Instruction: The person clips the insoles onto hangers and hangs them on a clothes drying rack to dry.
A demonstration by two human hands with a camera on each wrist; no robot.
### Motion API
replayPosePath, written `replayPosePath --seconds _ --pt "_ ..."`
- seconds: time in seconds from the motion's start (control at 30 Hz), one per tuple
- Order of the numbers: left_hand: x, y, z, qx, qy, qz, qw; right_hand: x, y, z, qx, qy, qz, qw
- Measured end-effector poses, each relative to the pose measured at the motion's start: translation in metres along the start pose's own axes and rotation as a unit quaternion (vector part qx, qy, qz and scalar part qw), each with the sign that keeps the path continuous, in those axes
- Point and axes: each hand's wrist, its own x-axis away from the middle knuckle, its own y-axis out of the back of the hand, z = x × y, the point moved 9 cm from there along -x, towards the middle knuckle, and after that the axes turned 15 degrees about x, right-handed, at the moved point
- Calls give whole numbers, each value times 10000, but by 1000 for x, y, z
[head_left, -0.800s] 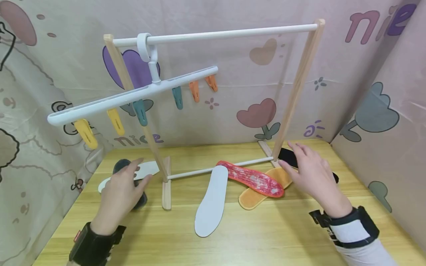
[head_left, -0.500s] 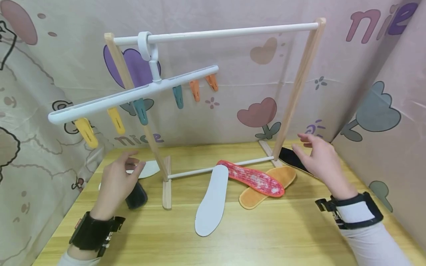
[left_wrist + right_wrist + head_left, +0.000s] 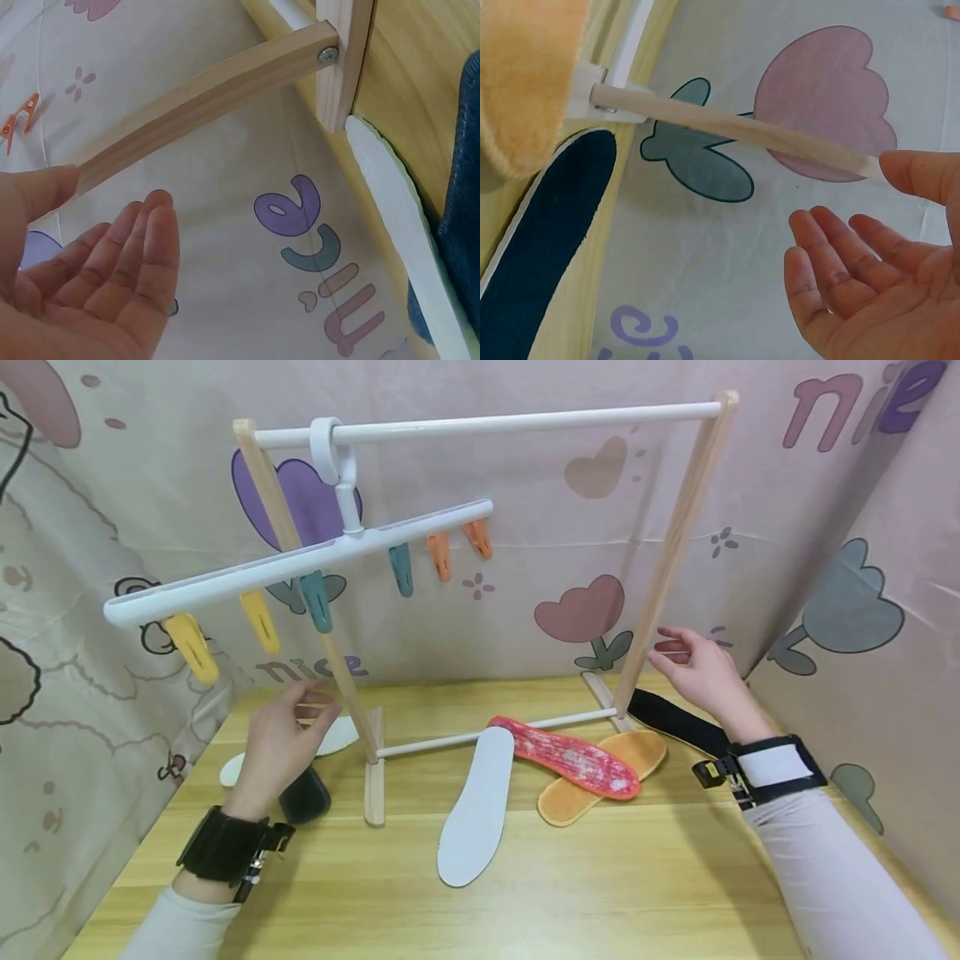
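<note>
At either end of the drying rack (image 3: 480, 422), a hand comes up beside a sloping wooden post: left hand (image 3: 281, 739) by the left post (image 3: 315, 618), right hand (image 3: 701, 672) by the right post (image 3: 671, 556); both hands spread, fingers straight, holding nothing; in the wrist views each thumb (image 3: 37, 191) lies at or just behind its post, contact uncertain. Rack stands on the wooden table (image 3: 600, 893), across its middle, feet on the board; white clip hanger (image 3: 300, 560) hooked on the top rail near the left end.

Step judged: reaching to take hold of the frame at both posts. Next move would call for closing both hands round the posts together, evenly, so the frame neither racks nor swings the hanger.

Insoles lie about the lower rail: white insole (image 3: 476, 806), red insole (image 3: 566, 758) over orange insole (image 3: 600, 777), black insole (image 3: 678, 722) partly behind the right wrist. Dark insole (image 3: 303, 795) and another white one by the left hand largely covered; rack's far feet hard to make out.
</note>
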Motion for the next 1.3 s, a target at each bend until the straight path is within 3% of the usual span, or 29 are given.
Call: replayPosePath --seconds 0.2,0.6,1.3 --pt "-4 -5 -3 72 -9 20 10000 -8 -2 6 -222 109 11 9997" --pt "-5 -11 -7 112 -173 -25 9998 -12 -2 12 13 307 -249 9992" --pt "-14 -18 -7 69 -348 -7 9994 -10 -4 15 0 428 -192 9989"
